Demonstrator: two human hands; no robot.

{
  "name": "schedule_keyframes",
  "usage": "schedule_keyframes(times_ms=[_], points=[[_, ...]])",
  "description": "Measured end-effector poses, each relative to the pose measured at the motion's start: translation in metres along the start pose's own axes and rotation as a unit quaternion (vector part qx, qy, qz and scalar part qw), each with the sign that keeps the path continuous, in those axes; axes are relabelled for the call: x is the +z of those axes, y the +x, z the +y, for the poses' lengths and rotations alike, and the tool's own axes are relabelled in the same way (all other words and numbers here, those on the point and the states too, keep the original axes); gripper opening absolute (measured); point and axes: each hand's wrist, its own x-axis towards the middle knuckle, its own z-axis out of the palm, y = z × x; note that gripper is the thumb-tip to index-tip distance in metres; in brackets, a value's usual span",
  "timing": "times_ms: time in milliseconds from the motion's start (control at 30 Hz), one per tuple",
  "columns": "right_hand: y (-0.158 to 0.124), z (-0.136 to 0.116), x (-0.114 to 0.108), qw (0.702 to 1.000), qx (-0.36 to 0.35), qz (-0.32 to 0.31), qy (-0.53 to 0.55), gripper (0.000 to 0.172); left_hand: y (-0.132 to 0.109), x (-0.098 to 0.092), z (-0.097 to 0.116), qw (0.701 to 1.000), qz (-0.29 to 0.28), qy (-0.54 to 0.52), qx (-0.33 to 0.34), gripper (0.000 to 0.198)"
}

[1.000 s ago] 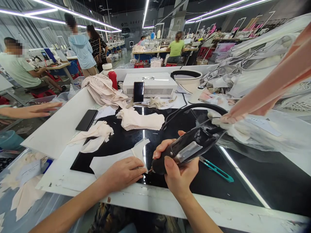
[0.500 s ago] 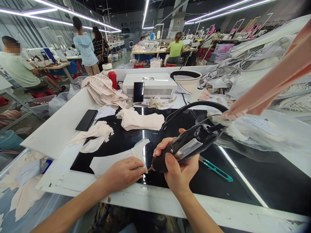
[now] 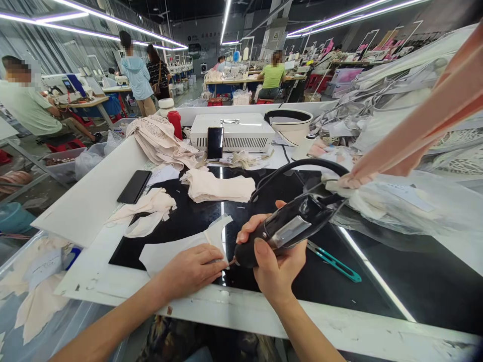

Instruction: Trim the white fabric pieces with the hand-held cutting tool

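Observation:
My left hand (image 3: 194, 269) lies stretched out on a white cut piece (image 3: 166, 254), pressing it onto the black table surface. A folded strip (image 3: 220, 230) of pale cloth sits on the piece, beyond my fingertips. Wrapped round a black corded handheld tool (image 3: 287, 229) with a silver plate is my right hand (image 3: 277, 266). Its narrow tip points left and meets the edge of the piece beside my left fingertips; the exact contact is too small to tell. A thick black cable runs from the tool's back end, near a hanging peach cloth (image 3: 418, 110).
Teal tweezers (image 3: 335, 264) lie right of my right hand. Behind are a stack of pale cloth pieces (image 3: 221, 186), a phone (image 3: 135, 186), a white vented box (image 3: 233, 131) and a round container (image 3: 290, 123). Plastic-wrapped goods (image 3: 418, 196) crowd the right. Several people work beyond the table.
The tool and my right hand have shifted very slightly left. My left hand and the white piece stay in place. In the background, a person in light blue has moved a little right.

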Motion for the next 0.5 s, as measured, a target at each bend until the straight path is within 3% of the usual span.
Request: schedule_keyframes(times_ms=[233,500], points=[[-0.0038,-0.0010,-0.0014,1.000,0.005,-0.016,-0.010,0.025,-0.0010,0.0014,-0.0009,1.000,-0.010,-0.007,-0.004,0.021],[-0.0024,-0.0011,0.0027,1.000,0.005,0.002,0.016,0.041,-0.0027,0.0026,-0.0023,1.000,-0.007,-0.007,0.001,0.021]])
